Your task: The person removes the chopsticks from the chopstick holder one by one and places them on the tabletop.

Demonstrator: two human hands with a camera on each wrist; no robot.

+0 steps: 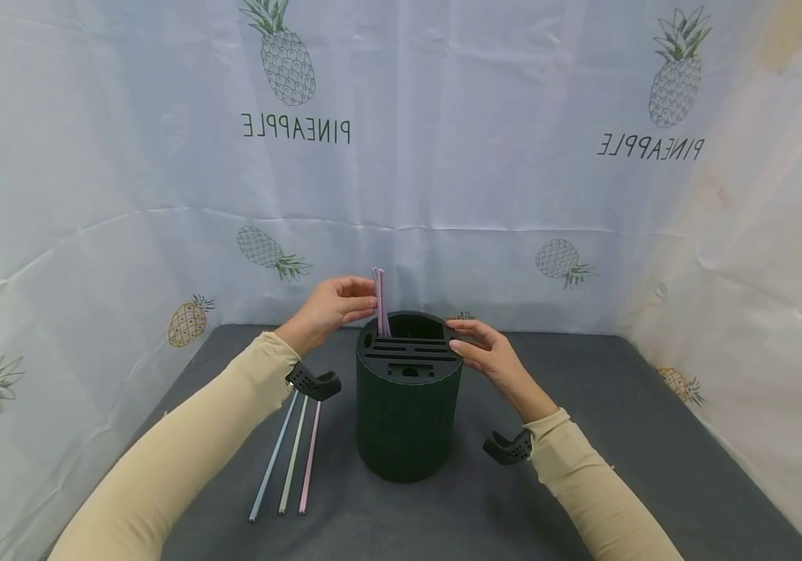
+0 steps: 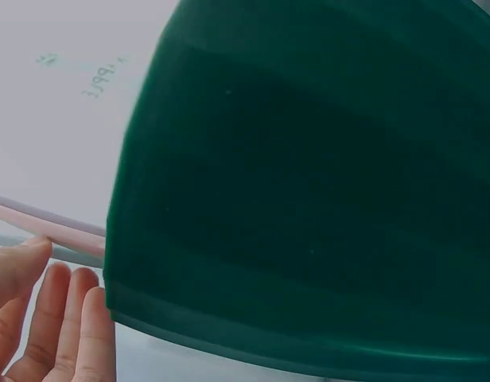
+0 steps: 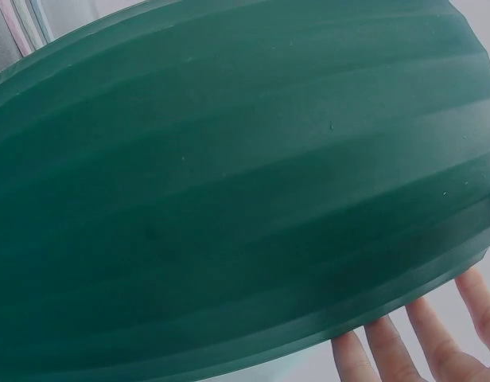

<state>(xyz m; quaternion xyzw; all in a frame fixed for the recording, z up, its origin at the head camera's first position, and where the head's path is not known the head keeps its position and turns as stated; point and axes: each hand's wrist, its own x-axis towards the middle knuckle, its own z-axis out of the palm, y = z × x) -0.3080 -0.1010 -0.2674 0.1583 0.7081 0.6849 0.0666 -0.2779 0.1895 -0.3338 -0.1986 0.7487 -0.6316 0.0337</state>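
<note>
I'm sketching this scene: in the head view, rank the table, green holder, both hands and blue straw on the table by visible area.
Largest to smallest:
1. Table
2. Green holder
3. Left hand and right hand: too alike to rank
4. Blue straw

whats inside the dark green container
A few thin sticks stand in the back opening of the container, their tops poking out. Whatever lies deeper, including their lower ends, is hidden by the container and its slotted top.

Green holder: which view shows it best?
The head view: it shows the holder upright, nearly whole, with its slotted top. Both wrist views show only part of its outside, cut off by the frame.
</note>
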